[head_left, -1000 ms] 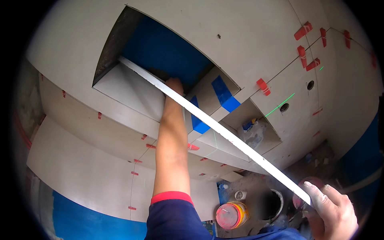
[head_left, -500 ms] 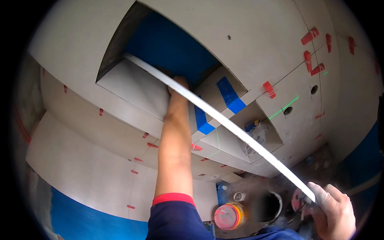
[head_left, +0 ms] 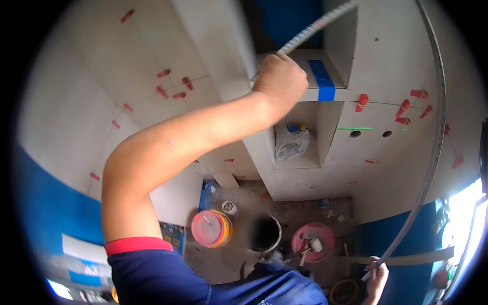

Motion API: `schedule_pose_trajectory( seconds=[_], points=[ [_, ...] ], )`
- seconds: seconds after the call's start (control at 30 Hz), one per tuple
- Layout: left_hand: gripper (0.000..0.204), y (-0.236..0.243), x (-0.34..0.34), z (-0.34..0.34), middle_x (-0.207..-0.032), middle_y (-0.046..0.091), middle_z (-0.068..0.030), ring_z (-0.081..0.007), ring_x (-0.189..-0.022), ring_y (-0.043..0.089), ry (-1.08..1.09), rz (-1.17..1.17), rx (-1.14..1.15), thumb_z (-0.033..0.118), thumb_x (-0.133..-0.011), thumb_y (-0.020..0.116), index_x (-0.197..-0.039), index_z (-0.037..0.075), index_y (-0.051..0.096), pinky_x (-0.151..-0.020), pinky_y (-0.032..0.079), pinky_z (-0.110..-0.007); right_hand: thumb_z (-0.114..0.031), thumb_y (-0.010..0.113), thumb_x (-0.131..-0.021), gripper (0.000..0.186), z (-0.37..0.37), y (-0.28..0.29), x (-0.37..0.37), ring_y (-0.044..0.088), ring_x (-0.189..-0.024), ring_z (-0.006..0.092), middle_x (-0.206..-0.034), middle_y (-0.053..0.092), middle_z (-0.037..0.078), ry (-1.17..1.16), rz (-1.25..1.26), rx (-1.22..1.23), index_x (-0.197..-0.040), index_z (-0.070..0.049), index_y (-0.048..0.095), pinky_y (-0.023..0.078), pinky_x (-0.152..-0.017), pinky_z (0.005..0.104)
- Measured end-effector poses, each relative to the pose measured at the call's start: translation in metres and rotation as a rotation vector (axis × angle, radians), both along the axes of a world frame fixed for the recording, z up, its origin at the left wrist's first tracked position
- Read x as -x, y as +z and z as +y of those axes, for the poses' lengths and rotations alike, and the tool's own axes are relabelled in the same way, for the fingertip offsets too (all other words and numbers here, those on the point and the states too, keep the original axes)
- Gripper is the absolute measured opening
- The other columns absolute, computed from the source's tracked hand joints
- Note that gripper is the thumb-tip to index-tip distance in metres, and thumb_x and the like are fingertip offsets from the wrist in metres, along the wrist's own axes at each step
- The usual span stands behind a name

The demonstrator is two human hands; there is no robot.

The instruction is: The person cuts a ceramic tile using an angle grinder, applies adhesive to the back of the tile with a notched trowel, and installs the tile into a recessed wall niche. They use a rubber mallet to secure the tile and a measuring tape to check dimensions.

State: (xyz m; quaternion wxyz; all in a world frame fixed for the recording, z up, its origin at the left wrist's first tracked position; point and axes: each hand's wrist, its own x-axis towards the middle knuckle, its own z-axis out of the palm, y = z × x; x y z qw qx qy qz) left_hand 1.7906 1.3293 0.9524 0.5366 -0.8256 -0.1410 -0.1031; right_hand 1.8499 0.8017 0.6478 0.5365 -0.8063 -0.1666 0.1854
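Observation:
A long tape measure blade with printed tick marks arcs out past the top of the view and comes down along the right side. My left hand is closed round one stretch of it, in front of the upper wall niche. A short bit of blade shows beyond the fist. Low at the right, my right hand grips the blade's other part; its fingers are partly hidden, and no tape case can be made out.
Blue tape crosses the niche's ledge. A lower niche holds a clear plastic bag. Red tile clips dot the wall joints. On the floor stand a pink-lidded bucket, a dark bucket and a red basin with tools.
My left hand has come out of the upper niche, its elbow now bent, and holds the tape. The blade went from straight to a wide bow. The view has turned.

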Motion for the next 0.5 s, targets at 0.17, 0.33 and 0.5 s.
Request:
schedule_pose_trajectory(
  seconds=[0.17,0.33,0.5],
  points=[
    [0.006,-0.023,0.100,-0.057,-0.070,0.061,-0.0013,-0.0162,-0.074,0.058,0.191,0.176,0.028,0.013,-0.074,0.069,-0.077,0.009,0.073,-0.057,0.041,-0.029,-0.007,0.056,-0.095,0.021,-0.002,-0.019,0.014,0.065,-0.077,0.0144,-0.085,0.069,0.009,0.112,-0.142,0.176,-0.110,0.001,0.070,0.052,-0.071,0.0283],
    [0.006,-0.103,0.256,-0.059,-0.075,0.064,-0.0011,-0.0191,-0.081,0.062,0.599,0.310,0.077,0.016,-0.075,0.067,-0.075,0.014,0.073,-0.065,0.047,-0.035,-0.012,0.060,-0.094,0.015,-0.003,-0.032,0.042,0.060,-0.066,0.0133,-0.072,0.065,0.006,0.338,0.048,0.278,-0.094,0.000,0.070,0.049,-0.064,0.0278],
    [0.011,-0.223,0.417,-0.114,-0.084,0.073,-0.0049,-0.0224,-0.088,0.068,0.823,0.309,0.686,0.022,-0.081,0.068,-0.081,0.016,0.076,-0.075,0.049,-0.039,-0.023,0.065,-0.089,0.021,-0.005,-0.060,0.089,0.059,-0.058,0.0115,-0.065,0.063,0.005,0.603,0.177,0.565,-0.081,-0.004,0.070,0.047,-0.054,0.0300]
  ],
)
